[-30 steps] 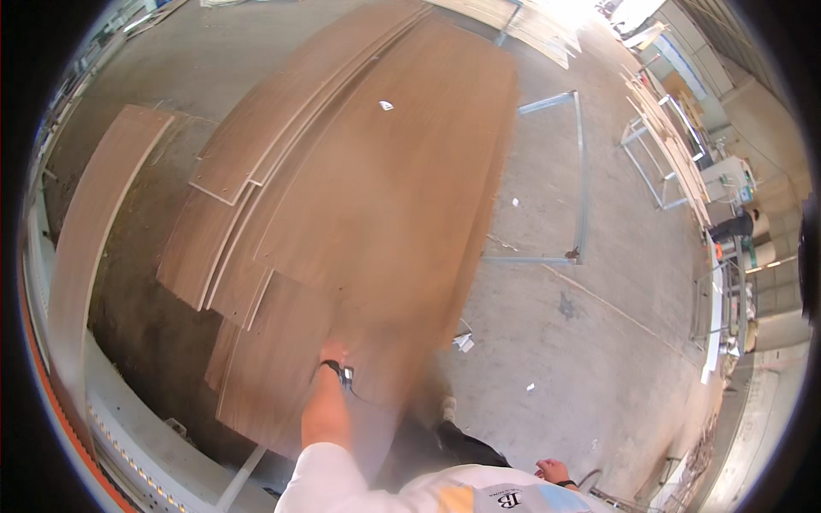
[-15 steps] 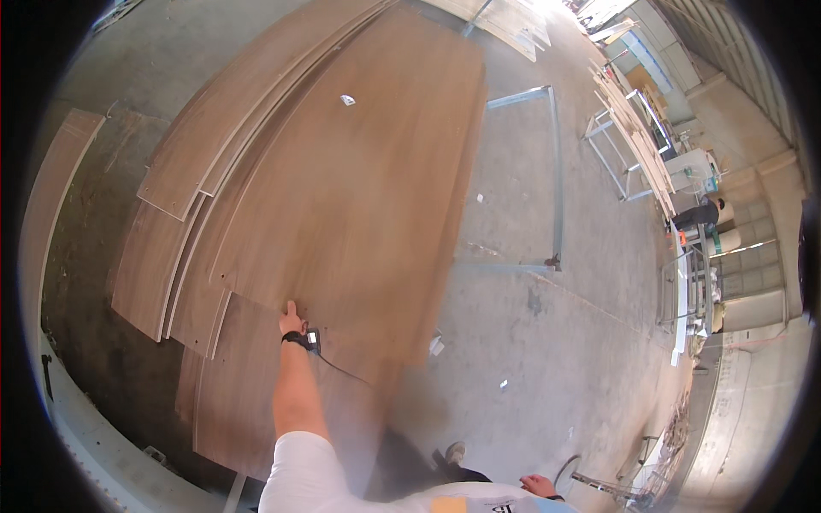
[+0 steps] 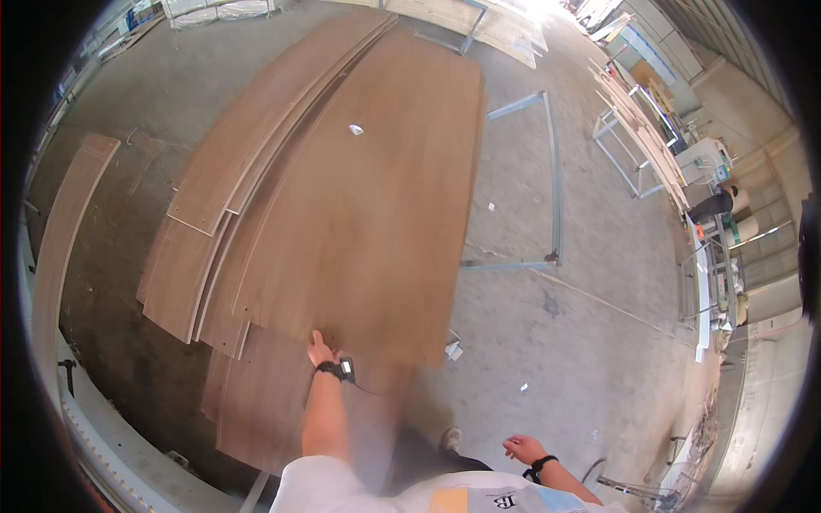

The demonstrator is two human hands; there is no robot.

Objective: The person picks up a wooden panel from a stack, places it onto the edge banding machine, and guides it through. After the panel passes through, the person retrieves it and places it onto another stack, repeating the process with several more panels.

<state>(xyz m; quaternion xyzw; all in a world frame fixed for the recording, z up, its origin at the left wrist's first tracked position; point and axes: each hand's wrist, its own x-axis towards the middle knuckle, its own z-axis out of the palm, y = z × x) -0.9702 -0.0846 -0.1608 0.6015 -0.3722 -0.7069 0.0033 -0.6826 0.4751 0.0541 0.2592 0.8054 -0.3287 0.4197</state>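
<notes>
My left hand (image 3: 321,350) is at the near edge of a large brown wood-grain panel (image 3: 376,197), the top one of a stack. Its fingers close on that edge; what they do underneath is hidden. A black strap with a small boxy device (image 3: 346,368) sits on the left wrist, and a thin cable trails from it. Under the near edge, a lower panel (image 3: 265,402) sticks out toward me. My right hand (image 3: 524,447) hangs over the floor to the right of the stack, fingers loosely bent and nothing in them. It wears a black wristband (image 3: 540,466).
More brown panels (image 3: 205,192) lie overlapped on the left, with a narrow strip (image 3: 73,222) beyond them. A metal frame (image 3: 558,171) lies on the floor at right. Farther right are a rack of boards (image 3: 637,128) and a person (image 3: 711,205). White scraps dot the floor.
The view has shifted, so the stack appears slightly lower and farther right. My right hand has come up further into view. My left hand stays at the same panel edge.
</notes>
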